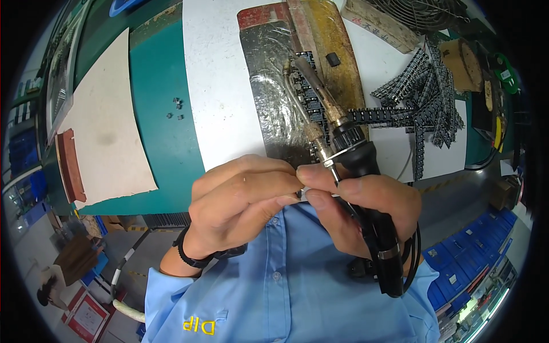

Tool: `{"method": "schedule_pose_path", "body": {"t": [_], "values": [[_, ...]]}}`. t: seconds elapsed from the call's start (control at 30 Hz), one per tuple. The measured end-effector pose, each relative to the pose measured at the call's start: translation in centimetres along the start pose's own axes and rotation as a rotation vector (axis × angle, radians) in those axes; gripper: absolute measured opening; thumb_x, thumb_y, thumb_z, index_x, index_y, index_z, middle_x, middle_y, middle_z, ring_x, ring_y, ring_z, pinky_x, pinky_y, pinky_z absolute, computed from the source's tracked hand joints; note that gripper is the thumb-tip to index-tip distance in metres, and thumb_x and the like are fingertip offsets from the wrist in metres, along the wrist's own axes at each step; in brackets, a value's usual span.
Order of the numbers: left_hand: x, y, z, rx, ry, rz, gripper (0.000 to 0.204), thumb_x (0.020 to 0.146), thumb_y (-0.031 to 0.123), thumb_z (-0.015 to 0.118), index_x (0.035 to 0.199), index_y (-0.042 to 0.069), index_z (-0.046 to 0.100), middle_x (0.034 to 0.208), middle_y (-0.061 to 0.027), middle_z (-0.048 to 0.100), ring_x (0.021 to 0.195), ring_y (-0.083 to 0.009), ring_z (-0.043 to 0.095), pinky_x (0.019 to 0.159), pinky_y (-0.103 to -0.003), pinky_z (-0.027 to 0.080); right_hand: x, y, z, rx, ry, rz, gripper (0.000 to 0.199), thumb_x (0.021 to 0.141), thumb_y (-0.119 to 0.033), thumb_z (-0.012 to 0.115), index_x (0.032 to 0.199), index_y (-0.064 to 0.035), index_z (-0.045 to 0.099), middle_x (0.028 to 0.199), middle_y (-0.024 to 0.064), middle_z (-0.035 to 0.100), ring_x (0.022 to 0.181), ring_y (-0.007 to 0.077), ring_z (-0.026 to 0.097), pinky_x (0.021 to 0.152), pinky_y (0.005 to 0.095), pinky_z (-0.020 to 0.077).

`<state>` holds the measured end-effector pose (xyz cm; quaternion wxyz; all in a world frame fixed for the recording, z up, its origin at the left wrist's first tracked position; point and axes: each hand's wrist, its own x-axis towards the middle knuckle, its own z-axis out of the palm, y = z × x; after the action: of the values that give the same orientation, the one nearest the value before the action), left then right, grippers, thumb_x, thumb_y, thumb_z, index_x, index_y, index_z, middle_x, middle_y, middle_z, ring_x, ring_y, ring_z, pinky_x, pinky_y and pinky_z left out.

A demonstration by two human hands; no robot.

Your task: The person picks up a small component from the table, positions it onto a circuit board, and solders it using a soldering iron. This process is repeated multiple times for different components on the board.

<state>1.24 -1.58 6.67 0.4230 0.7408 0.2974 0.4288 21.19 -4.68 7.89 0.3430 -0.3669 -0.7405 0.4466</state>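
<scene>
My right hand (383, 208) grips a black soldering iron (361, 157), whose metal barrel and a thinner bent tube point away from me. Its thumb and forefinger also meet the fingertips of my left hand (240, 197) in front of my shirt. Between the fingertips a tiny dark and whitish piece (301, 194) shows, too covered to identify; my left fingers are closed in a pinch. Beyond the hands, a strip of small black components (313, 103) lies on a worn board (263, 74) wrapped in shiny film, below the iron's tips.
Component strips (429, 103) lie heaped at the right, near a cardboard roll (460, 64) and a wire-guarded fan (423, 11). Several loose black parts (178, 103) sit on the green mat (163, 137). A beige sheet (106, 131) lies further left. The iron's cable hangs by my right forearm.
</scene>
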Motion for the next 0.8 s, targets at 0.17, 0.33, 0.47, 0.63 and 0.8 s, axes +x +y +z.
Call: {"method": "schedule_pose_path", "body": {"t": [0.17, 0.33, 0.47, 0.63, 0.8], "values": [[-0.3, 0.0, -0.2, 0.037, 0.003, 0.009, 0.019, 0.069, -0.005, 0.066, 0.087, -0.004, 0.060, 0.081, -0.0156, 0.061, 0.068, -0.0218, 0.061, 0.057, -0.027, 0.050, 0.1, -0.3, 0.3, 0.066, 0.024, 0.010, 0.039, 0.073, 0.008, 0.063, 0.107, 0.0003, 0.043, 0.100, 0.0176, 0.060, 0.083, 0.0110, 0.060, 0.072, 0.0172, 0.0501], [-0.5, -0.1, -0.3, -0.037, -0.020, -0.014, 0.018, 0.068, -0.004, 0.066, 0.086, -0.005, 0.060, 0.081, -0.0155, 0.061, 0.068, -0.0222, 0.061, 0.058, -0.028, 0.050, 0.6, -0.6, 0.6, 0.048, 0.085, -0.013, 0.046, 0.070, 0.009, 0.066, 0.107, 0.0002, 0.041, 0.091, 0.0180, 0.063, 0.078, 0.0124, 0.062, 0.066, 0.0195, 0.0515], [-0.8, -0.2, -0.4, -0.068, -0.030, -0.034, 0.018, 0.068, -0.004, 0.066, 0.085, -0.005, 0.060, 0.081, -0.0158, 0.061, 0.068, -0.0227, 0.061, 0.058, -0.028, 0.049, 0.8, -0.5, 1.3, -0.091, 0.196, -0.099, 0.049, 0.067, 0.010, 0.068, 0.107, -0.0007, 0.040, 0.086, 0.0190, 0.064, 0.076, 0.0160, 0.063, 0.065, 0.0227, 0.0519], [-0.8, 0.1, -0.4, -0.082, -0.021, -0.051, 0.018, 0.068, -0.004, 0.066, 0.085, -0.004, 0.060, 0.081, -0.0162, 0.061, 0.068, -0.0232, 0.061, 0.059, -0.029, 0.049, 0.8, -0.1, 1.6, -0.095, 0.228, -0.189, 0.049, 0.067, 0.009, 0.067, 0.107, -0.0002, 0.040, 0.085, 0.0213, 0.063, 0.079, 0.0214, 0.064, 0.067, 0.0275, 0.0522], [-0.9, 0.3, -0.5, -0.100, 0.038, -0.166, 0.015, 0.071, -0.003, 0.065, 0.084, -0.004, 0.060, 0.078, -0.0144, 0.061, 0.067, -0.0210, 0.060, 0.057, -0.026, 0.048, 1.2, -0.7, 1.7, -0.168, 0.225, -0.086, 0.043, 0.075, 0.000, 0.063, 0.109, 0.0023, 0.038, 0.087, 0.0239, 0.062, 0.079, 0.0247, 0.064, 0.068, 0.0326, 0.0525]]}}
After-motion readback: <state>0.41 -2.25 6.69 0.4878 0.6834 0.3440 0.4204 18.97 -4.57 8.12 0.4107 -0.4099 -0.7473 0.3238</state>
